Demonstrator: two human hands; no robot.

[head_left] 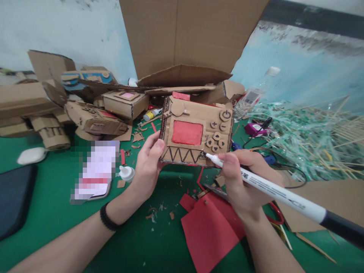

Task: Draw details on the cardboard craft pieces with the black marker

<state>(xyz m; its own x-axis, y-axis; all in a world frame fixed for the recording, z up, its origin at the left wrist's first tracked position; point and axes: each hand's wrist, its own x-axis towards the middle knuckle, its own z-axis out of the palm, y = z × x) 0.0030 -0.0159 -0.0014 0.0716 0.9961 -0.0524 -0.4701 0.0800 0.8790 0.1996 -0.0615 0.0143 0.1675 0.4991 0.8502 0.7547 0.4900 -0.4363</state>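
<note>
My left hand (149, 163) grips the lower left edge of a cardboard box model (186, 108), thumb on its front face. The box is held up and faces me. It has a red window (187, 132), round raised buttons (216, 136) with symbols, and a drawn black zigzag (179, 154) along the bottom. In my right hand (244, 178) is a white whiteboard marker (273, 188) with a black rear end. Its tip is at the dark marks near the box's lower right. Below the box lie red paper sheets (209, 231) and partly hidden scissors (216, 191).
A phone (98, 167), a white nozzle cap (126, 173) and a white case (32, 155) lie at left. Cardboard models (125, 102) stand behind. At right are a purple device (257, 129), a plastic bottle (253, 96), and a heap of sticks and plastic wrap (309, 140).
</note>
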